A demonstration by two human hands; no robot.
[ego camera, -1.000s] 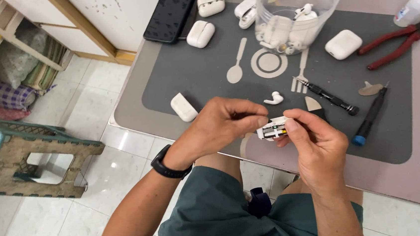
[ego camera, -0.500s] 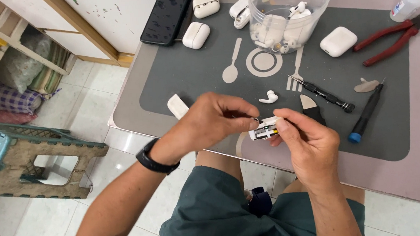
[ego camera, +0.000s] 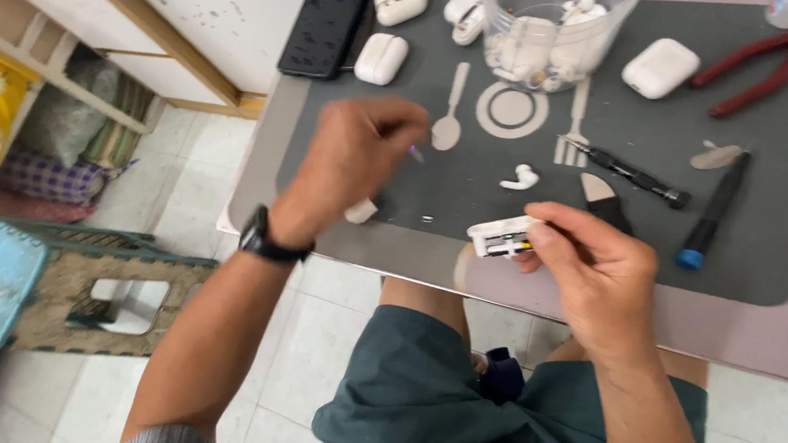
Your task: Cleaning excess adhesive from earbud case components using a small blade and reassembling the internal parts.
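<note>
My right hand [ego camera: 594, 267] holds its grip clenched on the opened white earbud case [ego camera: 500, 237] at the surface [ego camera: 777, 323] edge, internals facing up; my left hand [ego camera: 357, 163] pinches something tiny above the grey mat [ego camera: 466, 183].

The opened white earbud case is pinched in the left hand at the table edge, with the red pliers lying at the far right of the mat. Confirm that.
Not quite: the head view shows the opened white earbud case pinched in the right hand, not the left. The left hand is raised apart over the grey mat. The red pliers do lie at the far right.
</note>
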